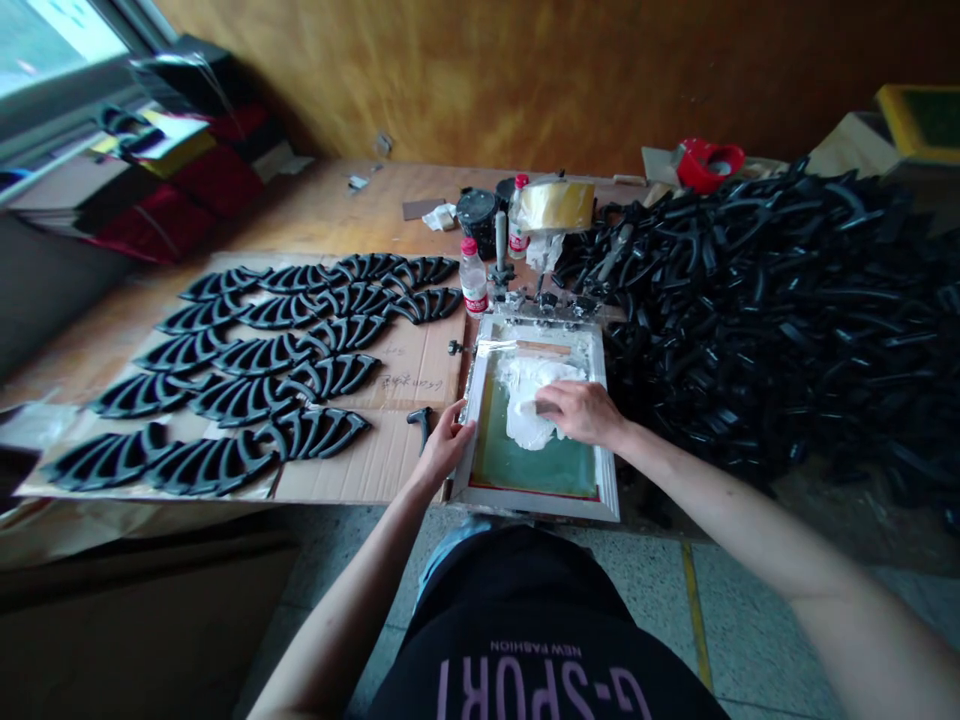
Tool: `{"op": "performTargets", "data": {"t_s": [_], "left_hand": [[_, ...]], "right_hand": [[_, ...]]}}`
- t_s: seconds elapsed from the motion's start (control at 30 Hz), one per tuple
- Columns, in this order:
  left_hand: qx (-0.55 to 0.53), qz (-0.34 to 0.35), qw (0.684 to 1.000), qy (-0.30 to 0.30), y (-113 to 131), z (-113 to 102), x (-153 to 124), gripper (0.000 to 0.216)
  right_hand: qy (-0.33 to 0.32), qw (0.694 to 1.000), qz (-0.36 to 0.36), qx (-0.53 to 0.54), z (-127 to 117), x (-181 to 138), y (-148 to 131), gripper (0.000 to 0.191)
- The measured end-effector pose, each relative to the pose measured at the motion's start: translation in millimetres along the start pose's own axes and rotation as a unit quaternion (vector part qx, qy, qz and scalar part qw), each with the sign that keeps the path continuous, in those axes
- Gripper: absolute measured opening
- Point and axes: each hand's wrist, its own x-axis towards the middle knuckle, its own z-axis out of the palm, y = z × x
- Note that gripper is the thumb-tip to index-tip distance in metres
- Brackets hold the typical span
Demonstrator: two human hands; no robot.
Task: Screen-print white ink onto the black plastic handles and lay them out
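Black shirt (540,610) nearest me, someone is apparently spreading white paste (525,425) inside a frame (606,475) along the tabletop's (315,210) front edge. The right hand (589,412) is bunching its fingers there, pinching what I cannot tell; the left hand (446,437), fingers slightly parted, is touching the frame's left rim, the next stroke seemingly calling for firm bracing.

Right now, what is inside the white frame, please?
Green mesh, white paste on it, and a brown strip near the far end. The paste and right hand hide the mesh beneath them.
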Motion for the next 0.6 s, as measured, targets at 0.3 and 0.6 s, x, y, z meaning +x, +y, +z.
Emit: {"op": "performTargets", "data": {"t_s": [0.3,0.6], "left_hand": [[-0.106,0.078,0.991,-0.01,116.0,-17.5,-18.3,0.058],[-0.285,0.16,0.944,0.046,158.0,30.8,-0.8,0.05]], "right_hand": [[0.2,0.949,0.242,0.015,-69.3,33.5,99.8,0.038],[-0.068,0.964,0.256,0.002,38.0,-38.6,43.7,0.025]]}}
